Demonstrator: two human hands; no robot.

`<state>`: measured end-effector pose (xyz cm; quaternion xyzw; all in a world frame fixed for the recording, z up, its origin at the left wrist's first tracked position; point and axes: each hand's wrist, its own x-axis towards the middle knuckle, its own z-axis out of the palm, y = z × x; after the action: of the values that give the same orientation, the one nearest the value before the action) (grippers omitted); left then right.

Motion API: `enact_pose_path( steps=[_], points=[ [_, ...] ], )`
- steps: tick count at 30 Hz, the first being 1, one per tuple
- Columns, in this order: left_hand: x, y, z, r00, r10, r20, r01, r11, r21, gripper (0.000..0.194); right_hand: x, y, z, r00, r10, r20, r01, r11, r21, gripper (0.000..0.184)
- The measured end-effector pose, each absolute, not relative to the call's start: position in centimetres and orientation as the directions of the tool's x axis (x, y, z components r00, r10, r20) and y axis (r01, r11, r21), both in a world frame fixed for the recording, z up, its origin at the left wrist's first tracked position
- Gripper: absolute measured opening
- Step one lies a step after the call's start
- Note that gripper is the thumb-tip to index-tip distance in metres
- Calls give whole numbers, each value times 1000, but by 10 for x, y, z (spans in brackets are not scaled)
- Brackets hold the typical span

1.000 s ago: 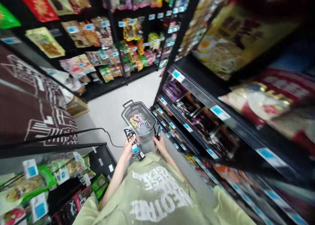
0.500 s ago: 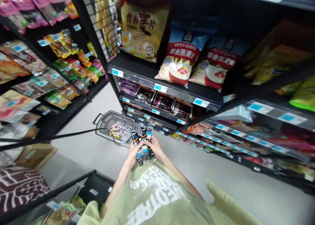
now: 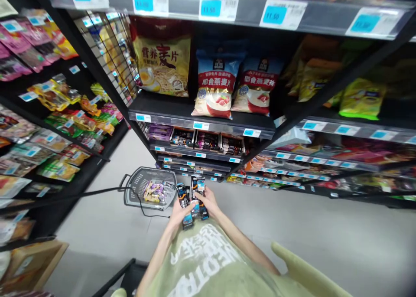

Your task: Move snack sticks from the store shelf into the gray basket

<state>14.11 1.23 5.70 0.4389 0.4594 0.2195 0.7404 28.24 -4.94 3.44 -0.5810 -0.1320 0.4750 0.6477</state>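
Close to my shirt front, both hands are closed round small black-and-blue snack packets. My left hand point(image 3: 177, 212) grips a packet point(image 3: 187, 220) on the left, thumb laid across it. My right hand point(image 3: 209, 201) holds the upright packets point(image 3: 198, 185) beside it, its thumb pressed on their front. How many lie behind is hidden. On the floor to the left of my hands stands a grey shopping basket point(image 3: 134, 197) with yellow-and-purple packets point(image 3: 155, 192) in it.
Ahead, a black shelf holds oat bags point(image 3: 216, 86) and a cereal bag point(image 3: 164, 67); boxes of bars point(image 3: 208, 141) sit on a lower level. Snack racks point(image 3: 58, 136) line the left. A black strap point(image 3: 94, 193) crosses towards the basket. A cardboard box point(image 3: 32, 264) stands at lower left.
The packets in my hands have parted into a left and a right group. My view has tilted up, bringing the upper shelf edge with its price tags into sight.
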Motion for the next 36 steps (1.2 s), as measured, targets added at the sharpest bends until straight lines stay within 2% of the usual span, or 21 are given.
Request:
enact_pose_path(
  steps=[3,5,8,13,18,20,26,28,32,36],
  points=[
    [133,23,45,450,813,-369,130,349,928,58,272,-39,36,543,752,-374,-441,-124,-889,50],
    [128,29,38,444,833,-329,146,295,944,57,267,-34,37,544,745,-385,-428,-148,-892,52],
    [120,37,40,487,806,-335,157,296,942,55,267,-30,41,578,714,-396,-443,-133,-887,50],
    [108,46,59,590,718,-370,175,333,926,57,289,-35,54,704,564,-432,-467,-90,-880,50],
    [103,50,64,685,616,-390,242,312,919,54,302,-47,66,692,607,-390,-318,-230,-920,52],
    [102,53,59,702,580,-413,276,313,909,55,298,-49,67,721,592,-362,-273,-238,-932,52],
    [95,65,45,716,587,-379,221,324,920,57,270,-42,56,880,248,-406,-424,22,-905,51],
    [93,68,44,729,560,-392,251,314,916,54,261,-39,53,883,191,-429,-443,35,-896,50],
    [97,62,47,780,469,-415,320,271,908,48,244,-33,57,893,259,-369,-372,-39,-927,49],
    [107,54,49,815,482,-320,266,180,947,57,235,-26,64,891,342,-297,-302,-41,-952,43]
  ],
)
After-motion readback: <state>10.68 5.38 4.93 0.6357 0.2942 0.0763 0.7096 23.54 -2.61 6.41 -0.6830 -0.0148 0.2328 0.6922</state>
